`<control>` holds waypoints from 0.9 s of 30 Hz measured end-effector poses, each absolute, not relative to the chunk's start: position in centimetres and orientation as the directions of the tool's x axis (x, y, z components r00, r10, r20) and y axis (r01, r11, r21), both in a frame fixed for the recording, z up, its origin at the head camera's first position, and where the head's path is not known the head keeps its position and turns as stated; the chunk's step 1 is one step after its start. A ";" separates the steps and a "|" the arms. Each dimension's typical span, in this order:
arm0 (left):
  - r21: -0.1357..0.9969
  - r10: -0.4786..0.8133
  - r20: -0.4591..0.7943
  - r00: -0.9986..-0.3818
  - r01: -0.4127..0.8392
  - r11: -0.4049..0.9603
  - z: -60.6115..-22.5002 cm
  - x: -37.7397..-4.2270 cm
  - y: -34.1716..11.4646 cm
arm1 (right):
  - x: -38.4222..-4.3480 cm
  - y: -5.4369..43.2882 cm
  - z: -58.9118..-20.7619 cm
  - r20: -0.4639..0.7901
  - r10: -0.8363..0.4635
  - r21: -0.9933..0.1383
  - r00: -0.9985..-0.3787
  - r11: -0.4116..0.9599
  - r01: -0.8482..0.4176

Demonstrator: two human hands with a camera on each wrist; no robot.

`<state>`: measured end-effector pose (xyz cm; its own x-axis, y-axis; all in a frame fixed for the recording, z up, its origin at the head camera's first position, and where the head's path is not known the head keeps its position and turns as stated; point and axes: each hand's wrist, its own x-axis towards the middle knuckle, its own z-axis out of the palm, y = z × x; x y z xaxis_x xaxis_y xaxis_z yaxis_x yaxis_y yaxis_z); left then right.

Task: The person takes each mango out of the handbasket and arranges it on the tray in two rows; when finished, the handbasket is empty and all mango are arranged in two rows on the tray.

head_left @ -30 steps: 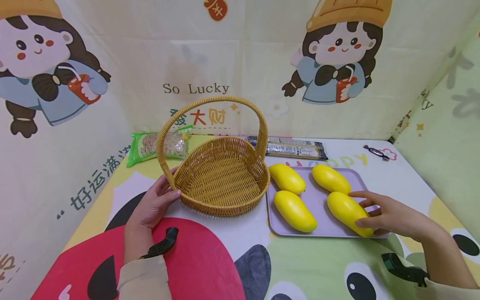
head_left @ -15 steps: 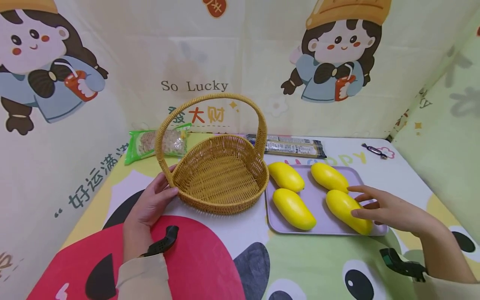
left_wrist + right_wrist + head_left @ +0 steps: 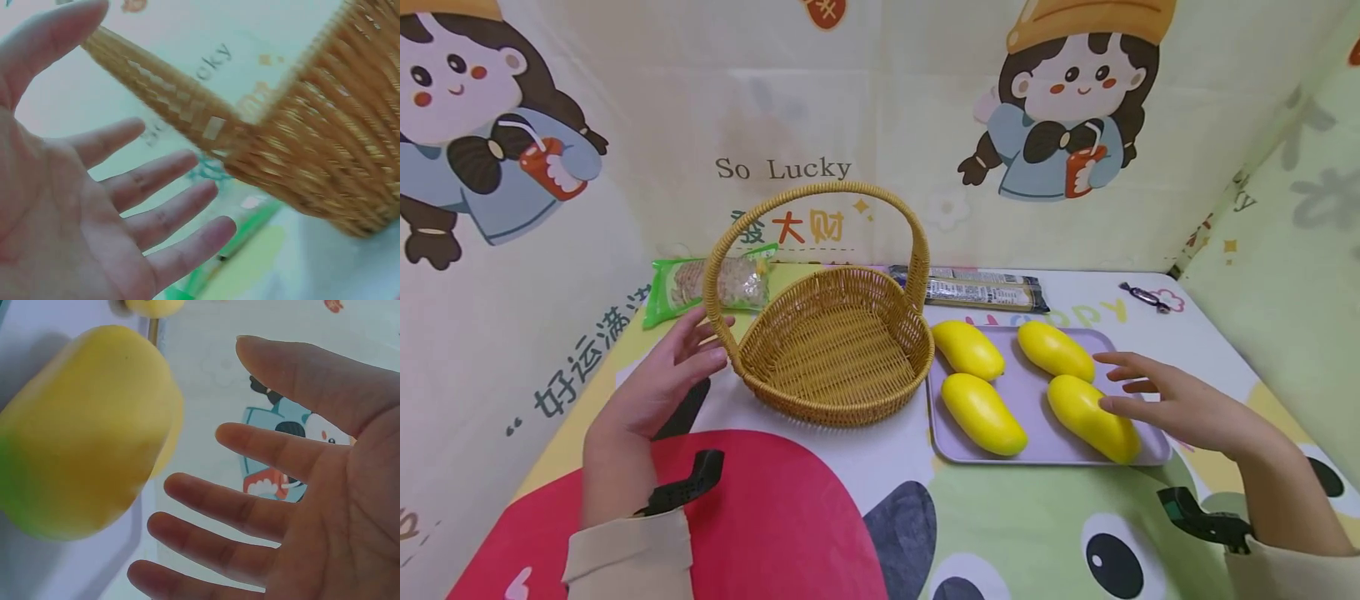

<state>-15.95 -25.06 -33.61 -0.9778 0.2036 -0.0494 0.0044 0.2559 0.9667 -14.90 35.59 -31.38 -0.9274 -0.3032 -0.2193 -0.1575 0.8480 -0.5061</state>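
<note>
A brown wicker basket [image 3: 835, 412] with a tall arched handle stands upright mid-table, nothing in it. My left hand [image 3: 658, 379] is beside its left side, fingers spread; the left wrist view shows the palm apart from the wicker [image 3: 325, 137]. Several yellow mangoes lie on a lilac tray [image 3: 1037, 425] to the basket's right. Over the tray's right edge is my right hand [image 3: 1180, 404], fingers extended, close to the front right mango [image 3: 1093, 419]. In the right wrist view a gap shows between the fingertips and that mango [image 3: 87, 431].
Behind the basket's handle lies a green-edged clear food packet [image 3: 685, 287]. A long dark packet [image 3: 985, 289] lies along the back, behind the tray. Near the back right corner is a small dark wrapped candy [image 3: 1144, 297]. Printed cloth walls [image 3: 910, 100] enclose the table.
My left hand has let go of the basket's side and moved left, fingers opening. The right hand has drawn slightly off the front right mango. The basket and mangoes stay in place.
</note>
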 end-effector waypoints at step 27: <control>0.735 0.034 0.539 -0.841 0.490 0.469 -25.8 -10.7 -17.8 | -16.1 30.3 -28.5 -0.132 -0.329 -0.459 -0.935 0.856 -0.236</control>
